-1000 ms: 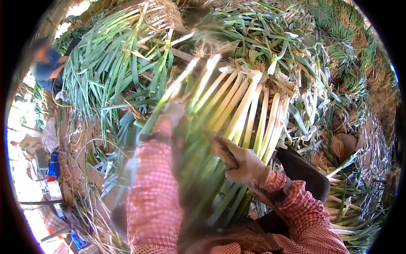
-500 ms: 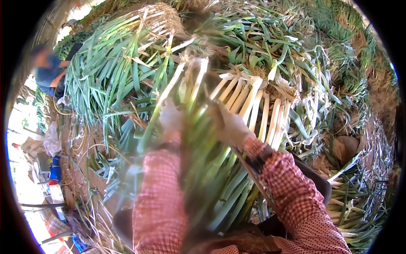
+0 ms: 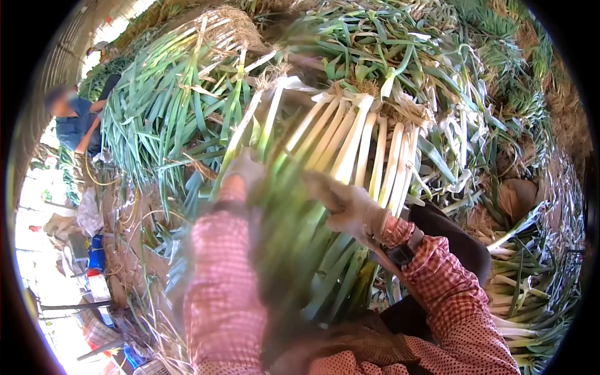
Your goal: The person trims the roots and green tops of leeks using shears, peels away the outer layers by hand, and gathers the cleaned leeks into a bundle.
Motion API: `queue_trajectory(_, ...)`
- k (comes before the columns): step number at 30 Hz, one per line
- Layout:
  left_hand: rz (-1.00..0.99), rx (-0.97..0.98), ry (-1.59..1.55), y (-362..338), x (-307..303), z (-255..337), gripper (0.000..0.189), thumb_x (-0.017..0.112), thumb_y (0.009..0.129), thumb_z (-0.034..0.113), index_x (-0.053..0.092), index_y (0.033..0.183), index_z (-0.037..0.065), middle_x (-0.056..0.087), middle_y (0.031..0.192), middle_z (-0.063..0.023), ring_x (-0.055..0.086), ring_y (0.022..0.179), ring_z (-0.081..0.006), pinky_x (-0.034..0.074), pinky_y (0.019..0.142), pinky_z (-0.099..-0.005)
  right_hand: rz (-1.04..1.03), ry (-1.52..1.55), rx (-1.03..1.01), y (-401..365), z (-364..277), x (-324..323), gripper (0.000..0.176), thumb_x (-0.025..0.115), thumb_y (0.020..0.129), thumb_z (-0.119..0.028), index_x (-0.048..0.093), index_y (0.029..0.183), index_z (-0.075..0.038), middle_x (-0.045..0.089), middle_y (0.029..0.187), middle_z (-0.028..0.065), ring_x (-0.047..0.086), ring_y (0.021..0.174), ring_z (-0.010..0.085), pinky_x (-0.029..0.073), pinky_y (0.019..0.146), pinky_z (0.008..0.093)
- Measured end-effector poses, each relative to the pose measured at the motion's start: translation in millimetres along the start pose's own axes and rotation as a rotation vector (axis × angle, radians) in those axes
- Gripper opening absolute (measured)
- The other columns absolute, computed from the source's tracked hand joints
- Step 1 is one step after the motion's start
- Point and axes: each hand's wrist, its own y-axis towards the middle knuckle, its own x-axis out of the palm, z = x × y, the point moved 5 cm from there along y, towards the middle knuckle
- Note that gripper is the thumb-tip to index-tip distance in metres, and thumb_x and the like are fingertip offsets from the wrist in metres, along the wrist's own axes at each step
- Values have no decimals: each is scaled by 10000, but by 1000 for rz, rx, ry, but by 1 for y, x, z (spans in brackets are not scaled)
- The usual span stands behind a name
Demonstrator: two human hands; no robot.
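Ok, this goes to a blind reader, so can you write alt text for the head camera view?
A person's left hand and right hand, in pink checked sleeves, are on a blurred bundle of leeks, white stalks pointing away, above a big heap of leeks. Another person in blue is far left.

Farm packing yard: leek piles (image 3: pixel 187 94) everywhere, dirt ground (image 3: pixel 128 250).

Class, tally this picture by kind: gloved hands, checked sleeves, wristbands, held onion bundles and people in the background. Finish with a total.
Pale gloved hands: 2, left hand and right hand
Pink checked fabric sleeves: 2
Black wristband: 1
Bundle of long white-stalked green onions, held: 1
Person in a blue top: 1
Total: 7
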Motion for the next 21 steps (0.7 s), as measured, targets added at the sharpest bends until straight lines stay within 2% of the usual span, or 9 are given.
queue_trajectory(3, 37, -122, 144, -8, -1, 5, 682, 778, 773, 284, 523, 1345, 12, 666, 1229, -206, 656, 1115, -308, 502, 969, -361, 51, -56, -118, -14, -5, 9, 853, 642, 754, -126, 298, 1533, -85, 680, 930, 200, 700, 858, 363, 549, 775, 441)
queue_trajectory(4, -11, -87, 105, -8, -3, 3, 684, 707, 837, 417, 543, 1388, 47, 625, 1324, -240, 586, 1271, -366, 459, 1073, -409, 49, -56, -89, -17, -8, 10, 847, 637, 752, -122, 300, 1529, -79, 679, 921, 199, 698, 851, 369, 545, 775, 446)
queue_trajectory(5, -26, -55, 60, -7, -5, 3, 680, 734, 812, 426, 572, 1357, 53, 640, 1304, -230, 603, 1243, -367, 473, 1054, -408, 48, -56, -58, -19, -12, 10, 842, 632, 751, -118, 303, 1525, -73, 678, 912, 199, 696, 844, 374, 541, 774, 450)
queue_trajectory(8, -98, 21, -78, -13, 0, -4, 671, 816, 735, 453, 658, 1263, 68, 683, 1241, -203, 653, 1160, -368, 513, 996, -405, 0, -35, -57, -27, -20, 22, 827, 638, 746, -101, 328, 1511, -58, 678, 920, 183, 695, 859, 364, 545, 781, 446)
queue_trajectory(11, 127, -55, 402, -74, -42, 61, 686, 837, 706, 499, 668, 1222, 80, 689, 1223, -198, 659, 1147, -361, 523, 971, -416, 51, -2, -39, -16, -20, 29, 839, 651, 749, -100, 329, 1523, -61, 679, 968, 178, 698, 896, 352, 553, 793, 423)
queue_trajectory(15, 115, -33, 289, -40, -25, 25, 720, 827, 716, 524, 638, 1239, 67, 669, 1244, -220, 633, 1195, -369, 500, 1010, -449, 41, 6, -44, 1, -25, 40, 857, 663, 765, -122, 308, 1544, -81, 684, 1004, 171, 698, 893, 329, 562, 808, 394)
queue_trajectory(17, 68, 107, 51, -33, -27, 21, 705, 863, 773, 292, 561, 1319, -36, 675, 1224, -243, 656, 1153, -314, 513, 970, -385, 44, 1, -71, 19, -12, 52, 861, 662, 764, -118, 305, 1547, -86, 687, 1015, 170, 699, 898, 319, 565, 807, 388)
queue_trajectory(19, -2, 272, -130, -16, -28, 9, 653, 836, 804, 223, 554, 1319, -62, 685, 1202, -225, 667, 1115, -276, 519, 946, -354, 88, -12, -124, 23, -9, 53, 861, 653, 773, -97, 290, 1555, -93, 686, 1011, 159, 698, 891, 293, 575, 780, 374)
queue_trajectory(21, 80, 258, -83, -22, -51, 20, 606, 828, 818, 209, 570, 1288, -73, 697, 1167, -210, 674, 1068, -260, 525, 919, -350, 146, -25, -194, 25, -8, 50, 860, 639, 788, -67, 271, 1565, -99, 683, 1001, 144, 697, 878, 260, 587, 742, 355)
